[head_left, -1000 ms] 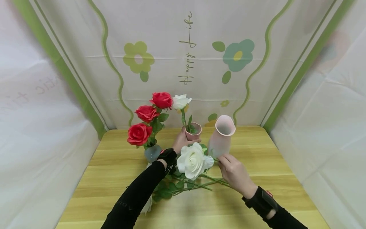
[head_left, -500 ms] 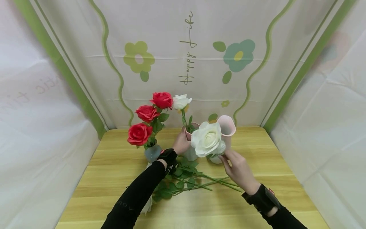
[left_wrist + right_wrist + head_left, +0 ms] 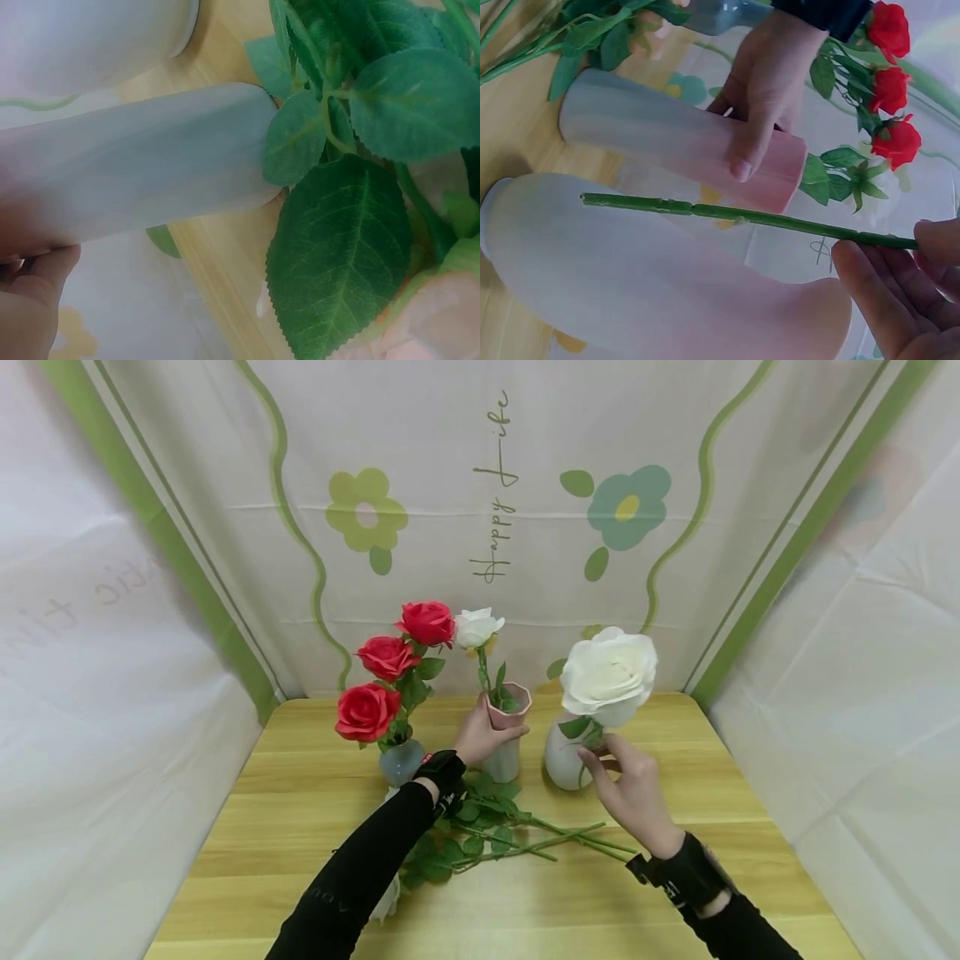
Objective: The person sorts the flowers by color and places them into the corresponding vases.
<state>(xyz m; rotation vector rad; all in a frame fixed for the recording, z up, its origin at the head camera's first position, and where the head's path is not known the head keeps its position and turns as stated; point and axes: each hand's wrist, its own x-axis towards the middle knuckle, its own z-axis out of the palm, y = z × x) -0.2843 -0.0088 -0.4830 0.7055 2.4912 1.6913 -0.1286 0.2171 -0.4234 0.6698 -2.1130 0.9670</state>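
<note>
My left hand [image 3: 480, 733] grips the upper part of a slim pink-and-white vase [image 3: 504, 763], with its thumb across the front below the rim. A white rose [image 3: 480, 628] stands in that vase. My right hand [image 3: 636, 789] pinches the stem of a larger white rose [image 3: 609, 675], its bloom up. In the right wrist view the green stem [image 3: 780, 220] has a free cut end and passes in front of a rounded pink-and-white vase [image 3: 630, 262]. The bloom hides that vase's mouth in the head view.
A blue-grey vase [image 3: 400, 763] with red roses [image 3: 367, 712] stands at the left. Several green stems [image 3: 540, 842] and leaves [image 3: 431, 864] lie on the wooden table [image 3: 675, 893] near the front. A white bloom [image 3: 387, 900] is partly hidden by the left sleeve.
My right hand has lifted the large white rose up and to the right, from over the lying stems to before the rounded vase. The left hand keeps its hold on the slim vase.
</note>
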